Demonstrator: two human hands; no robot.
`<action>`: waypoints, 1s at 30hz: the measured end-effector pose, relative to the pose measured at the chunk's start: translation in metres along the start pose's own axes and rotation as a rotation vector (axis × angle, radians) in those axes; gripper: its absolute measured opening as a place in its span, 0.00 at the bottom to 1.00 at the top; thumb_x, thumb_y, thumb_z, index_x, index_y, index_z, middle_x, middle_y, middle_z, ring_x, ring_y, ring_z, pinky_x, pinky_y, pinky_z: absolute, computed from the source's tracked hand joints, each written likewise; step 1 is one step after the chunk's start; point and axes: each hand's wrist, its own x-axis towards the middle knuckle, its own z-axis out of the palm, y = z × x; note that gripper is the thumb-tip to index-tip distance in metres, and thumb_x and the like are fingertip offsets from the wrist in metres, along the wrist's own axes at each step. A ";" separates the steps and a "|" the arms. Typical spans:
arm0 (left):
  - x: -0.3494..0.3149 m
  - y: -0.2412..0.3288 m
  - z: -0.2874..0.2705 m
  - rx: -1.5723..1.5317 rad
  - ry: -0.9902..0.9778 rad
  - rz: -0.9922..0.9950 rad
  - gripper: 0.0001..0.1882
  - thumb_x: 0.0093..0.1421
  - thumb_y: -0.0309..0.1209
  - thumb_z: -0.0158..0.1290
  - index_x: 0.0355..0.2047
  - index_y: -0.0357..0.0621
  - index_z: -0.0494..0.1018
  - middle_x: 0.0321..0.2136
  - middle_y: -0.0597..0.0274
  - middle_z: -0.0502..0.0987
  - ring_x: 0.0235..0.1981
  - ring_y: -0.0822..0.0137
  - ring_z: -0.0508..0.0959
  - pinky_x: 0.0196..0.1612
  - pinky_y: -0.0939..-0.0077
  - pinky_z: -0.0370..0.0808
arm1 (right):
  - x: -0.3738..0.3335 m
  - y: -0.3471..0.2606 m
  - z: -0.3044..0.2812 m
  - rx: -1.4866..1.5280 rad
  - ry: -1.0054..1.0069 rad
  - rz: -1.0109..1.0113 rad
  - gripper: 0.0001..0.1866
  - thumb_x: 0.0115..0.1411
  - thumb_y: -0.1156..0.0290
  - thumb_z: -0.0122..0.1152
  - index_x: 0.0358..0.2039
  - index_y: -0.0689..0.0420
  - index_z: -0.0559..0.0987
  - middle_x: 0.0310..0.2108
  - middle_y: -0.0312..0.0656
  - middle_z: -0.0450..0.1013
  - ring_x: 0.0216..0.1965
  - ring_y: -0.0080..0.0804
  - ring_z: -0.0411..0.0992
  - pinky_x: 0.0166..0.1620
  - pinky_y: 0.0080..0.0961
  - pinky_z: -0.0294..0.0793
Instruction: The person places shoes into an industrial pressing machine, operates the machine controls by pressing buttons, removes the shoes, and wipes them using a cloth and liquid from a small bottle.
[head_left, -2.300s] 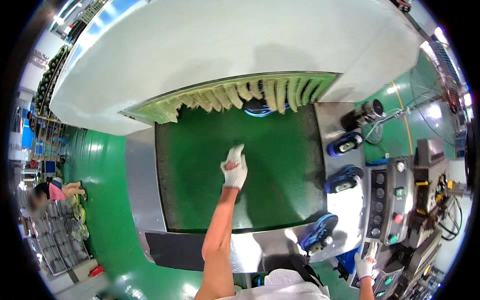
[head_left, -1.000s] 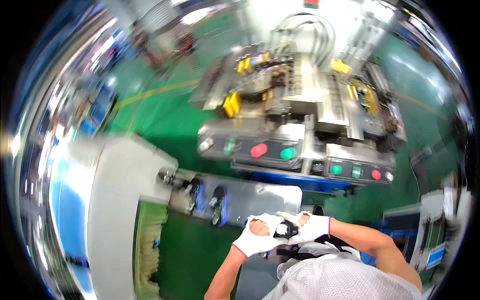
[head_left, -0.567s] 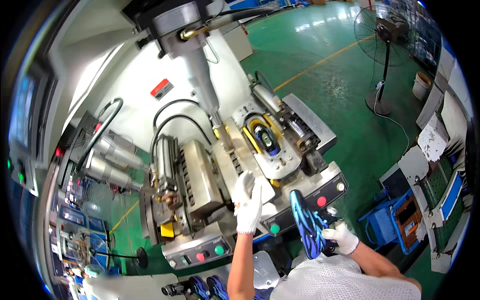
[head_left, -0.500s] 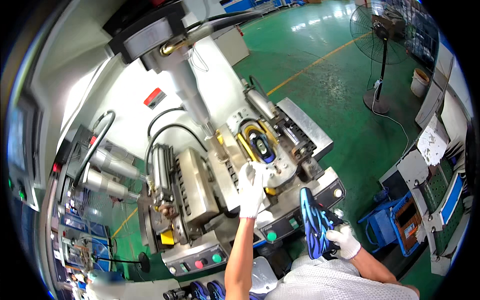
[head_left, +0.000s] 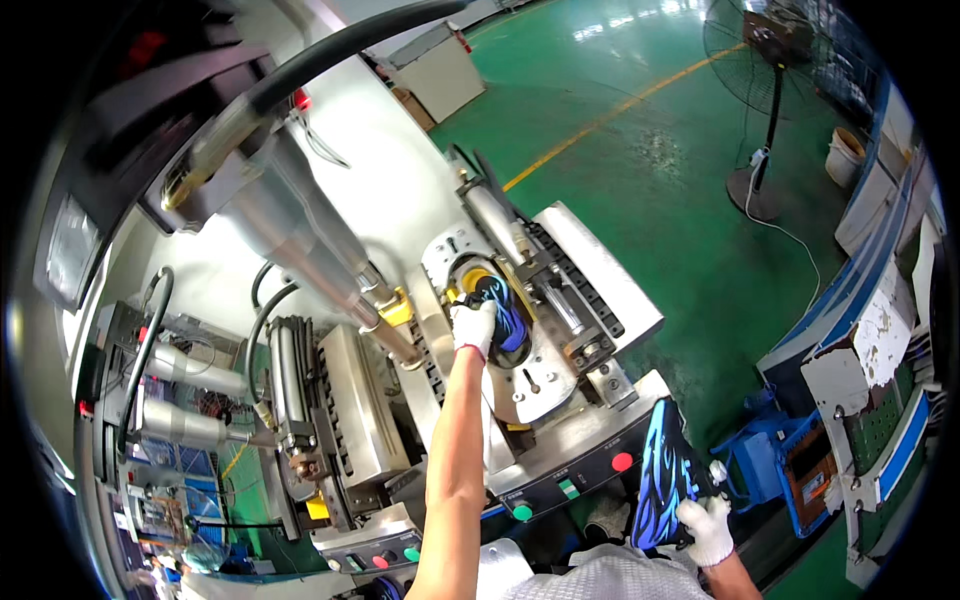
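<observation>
One blue-and-black shoe [head_left: 513,324] sits tilted within the metal plate [head_left: 555,385], your left hand [head_left: 473,325] closed on its side. The second shoe [head_left: 660,490], gripped in your right hand [head_left: 707,528], is outside it, before the control panel's [head_left: 595,472] right end. A cylinder [head_left: 493,217] crowds the plate's right edge; green floor [head_left: 690,255] lies beyond.

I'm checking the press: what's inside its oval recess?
Yellow lining shows at the far end; a blue-black shoe, held by the left grip, hides most of the bottom.
</observation>
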 end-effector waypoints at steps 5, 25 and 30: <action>-0.101 0.043 -0.093 -0.102 -0.024 -0.046 0.31 0.59 0.38 0.61 0.59 0.35 0.69 0.51 0.45 0.77 0.51 0.57 0.79 0.56 0.66 0.73 | 0.082 -0.038 0.019 0.083 0.099 0.004 0.11 0.57 0.71 0.66 0.41 0.56 0.83 0.27 0.42 0.76 0.27 0.36 0.74 0.34 0.33 0.73; -0.616 -0.280 -0.140 0.282 0.469 -0.844 0.37 0.56 0.37 0.61 0.63 0.38 0.61 0.56 0.43 0.72 0.56 0.48 0.74 0.60 0.58 0.70 | 0.460 -0.052 0.275 -0.549 0.007 -0.032 0.30 0.57 0.50 0.61 0.52 0.61 0.76 0.53 0.55 0.73 0.55 0.50 0.74 0.58 0.46 0.72; -0.649 -0.303 -0.116 -0.042 0.458 -1.066 0.37 0.59 0.48 0.59 0.60 0.35 0.64 0.47 0.35 0.78 0.50 0.40 0.78 0.55 0.53 0.73 | 0.380 -0.141 0.248 -0.644 -0.347 -0.131 0.32 0.60 0.46 0.60 0.46 0.68 0.80 0.51 0.62 0.76 0.53 0.56 0.75 0.57 0.42 0.73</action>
